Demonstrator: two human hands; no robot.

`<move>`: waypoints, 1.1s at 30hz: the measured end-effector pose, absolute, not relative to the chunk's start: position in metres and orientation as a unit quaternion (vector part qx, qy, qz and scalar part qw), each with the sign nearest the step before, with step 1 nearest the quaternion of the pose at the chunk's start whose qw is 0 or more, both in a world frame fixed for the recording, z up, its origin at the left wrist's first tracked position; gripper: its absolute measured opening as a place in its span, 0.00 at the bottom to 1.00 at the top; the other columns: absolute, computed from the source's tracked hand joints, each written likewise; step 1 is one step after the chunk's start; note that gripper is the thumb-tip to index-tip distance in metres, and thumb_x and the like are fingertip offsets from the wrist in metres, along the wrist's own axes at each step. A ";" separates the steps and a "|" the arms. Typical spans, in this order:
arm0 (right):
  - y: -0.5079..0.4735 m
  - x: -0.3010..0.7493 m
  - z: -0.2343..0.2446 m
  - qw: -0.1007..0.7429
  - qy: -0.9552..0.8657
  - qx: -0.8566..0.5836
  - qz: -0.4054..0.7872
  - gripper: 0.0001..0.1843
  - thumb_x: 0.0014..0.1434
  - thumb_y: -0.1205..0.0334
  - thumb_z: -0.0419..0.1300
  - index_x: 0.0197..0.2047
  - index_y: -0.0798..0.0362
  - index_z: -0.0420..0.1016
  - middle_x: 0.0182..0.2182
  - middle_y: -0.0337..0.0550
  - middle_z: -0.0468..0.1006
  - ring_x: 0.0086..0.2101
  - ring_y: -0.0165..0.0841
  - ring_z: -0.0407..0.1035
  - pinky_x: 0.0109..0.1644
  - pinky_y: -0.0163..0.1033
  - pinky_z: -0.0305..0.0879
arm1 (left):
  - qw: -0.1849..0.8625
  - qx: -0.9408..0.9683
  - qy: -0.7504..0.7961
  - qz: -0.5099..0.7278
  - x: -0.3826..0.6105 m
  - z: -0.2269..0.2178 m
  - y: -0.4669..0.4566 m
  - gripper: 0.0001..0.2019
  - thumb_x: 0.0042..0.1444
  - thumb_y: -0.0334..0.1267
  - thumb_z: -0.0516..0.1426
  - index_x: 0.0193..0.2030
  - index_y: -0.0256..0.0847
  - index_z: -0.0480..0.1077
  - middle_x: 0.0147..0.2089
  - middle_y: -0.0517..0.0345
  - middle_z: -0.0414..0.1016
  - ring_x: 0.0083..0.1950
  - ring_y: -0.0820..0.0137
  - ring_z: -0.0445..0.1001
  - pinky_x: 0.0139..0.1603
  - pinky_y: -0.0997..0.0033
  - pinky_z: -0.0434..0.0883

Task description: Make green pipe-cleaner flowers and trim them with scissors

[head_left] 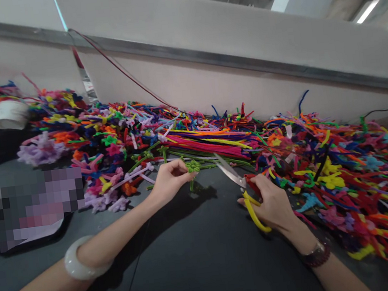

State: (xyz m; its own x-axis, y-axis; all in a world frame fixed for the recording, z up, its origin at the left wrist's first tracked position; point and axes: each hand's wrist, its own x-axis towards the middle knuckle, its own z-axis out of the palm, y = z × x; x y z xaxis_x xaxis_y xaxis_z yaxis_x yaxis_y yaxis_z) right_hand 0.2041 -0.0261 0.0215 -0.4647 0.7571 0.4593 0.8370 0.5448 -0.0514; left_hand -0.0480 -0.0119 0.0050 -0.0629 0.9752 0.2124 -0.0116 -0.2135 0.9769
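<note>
Pinched between the thumb and fingers of my left hand is a green pipe-cleaner flower, held just above the dark table. A short green stem hangs below its head. My right hand grips a pair of scissors with red and yellow handles. Their blades point up and left toward the flower, apart from it. Behind both hands lies a bundle of straight pipe cleaners in pink, yellow, purple and green.
Heaps of colourful pipe-cleaner pieces stretch along the partition on both sides. White rolls and a black item sit at the left. A blurred-out flat object lies nearer. A dark red cable runs down the partition.
</note>
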 end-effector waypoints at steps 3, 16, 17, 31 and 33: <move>-0.026 0.204 0.020 0.231 -0.861 -0.443 -0.094 0.19 0.48 0.50 0.56 0.37 0.55 0.65 0.32 0.48 0.72 0.35 0.37 0.68 0.36 0.37 0.64 | 0.426 0.532 0.458 0.571 -0.048 0.006 -0.013 0.11 0.37 0.35 0.60 0.19 0.37 0.59 0.18 0.65 0.63 0.21 0.77 0.66 0.23 0.78 0.65; -0.026 0.202 0.016 0.232 -0.879 -0.399 -0.123 0.19 0.48 0.47 0.56 0.34 0.56 0.67 0.29 0.48 0.72 0.32 0.37 0.69 0.34 0.37 0.65 | 0.453 0.526 0.442 0.568 -0.049 0.006 -0.013 0.07 0.37 0.29 0.57 0.19 0.37 0.60 0.19 0.66 0.64 0.22 0.78 0.66 0.24 0.79 0.65; -0.026 0.202 0.016 0.231 -0.878 -0.399 -0.124 0.20 0.48 0.47 0.56 0.34 0.56 0.67 0.29 0.47 0.72 0.32 0.37 0.69 0.34 0.37 0.65 | 0.454 0.525 0.441 0.568 -0.048 0.006 -0.013 0.07 0.37 0.29 0.57 0.19 0.37 0.60 0.18 0.66 0.64 0.21 0.78 0.66 0.24 0.79 0.65; -0.025 0.205 0.017 0.261 -0.862 -0.423 -0.097 0.13 0.48 0.54 0.57 0.33 0.55 0.64 0.27 0.44 0.70 0.30 0.34 0.66 0.33 0.35 0.62 | 0.451 0.528 0.438 0.571 -0.048 0.007 -0.013 0.10 0.37 0.33 0.60 0.19 0.37 0.60 0.18 0.66 0.64 0.21 0.77 0.67 0.24 0.78 0.66; -0.025 0.204 0.019 0.258 -0.852 -0.444 -0.096 0.16 0.47 0.52 0.57 0.34 0.55 0.63 0.29 0.45 0.69 0.30 0.35 0.66 0.31 0.35 0.62 | 0.450 0.528 0.440 0.570 -0.048 0.008 -0.013 0.10 0.37 0.33 0.60 0.19 0.37 0.60 0.18 0.66 0.64 0.21 0.77 0.67 0.24 0.78 0.66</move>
